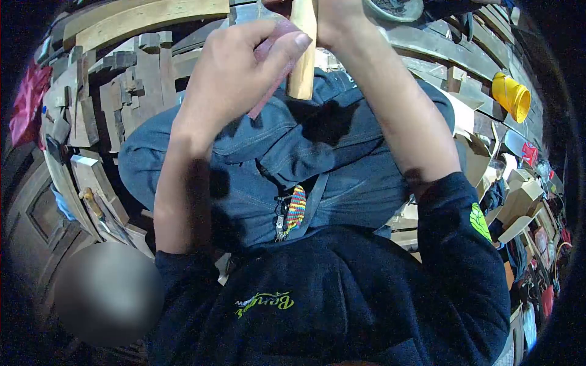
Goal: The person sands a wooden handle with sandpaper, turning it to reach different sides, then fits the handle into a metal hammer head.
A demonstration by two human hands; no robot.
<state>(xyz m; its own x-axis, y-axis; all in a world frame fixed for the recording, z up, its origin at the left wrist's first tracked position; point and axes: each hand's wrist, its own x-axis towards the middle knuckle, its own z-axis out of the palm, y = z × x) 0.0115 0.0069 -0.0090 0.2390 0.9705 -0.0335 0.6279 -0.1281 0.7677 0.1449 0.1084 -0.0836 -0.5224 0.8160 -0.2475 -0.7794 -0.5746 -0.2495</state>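
A reddish sheet [268, 91], like sandpaper, is pinched between the thumb and fingers of my left hand [235, 70] and lies against the left side of a pale wooden piece [301, 70]. This piece has a rounded, handle-like shape and hangs over my lap. My right hand [343, 21] closes around its upper part at the top edge of the view, where most of its fingers are hidden or cut off.
Wooden boards [152, 24] and blocks lie ahead and to the left. A yellow bucket [511, 97] is at the right, a round bowl [397, 9] at the top. Clutter fills the far right. A beaded strap [296, 207] rests at my waist.
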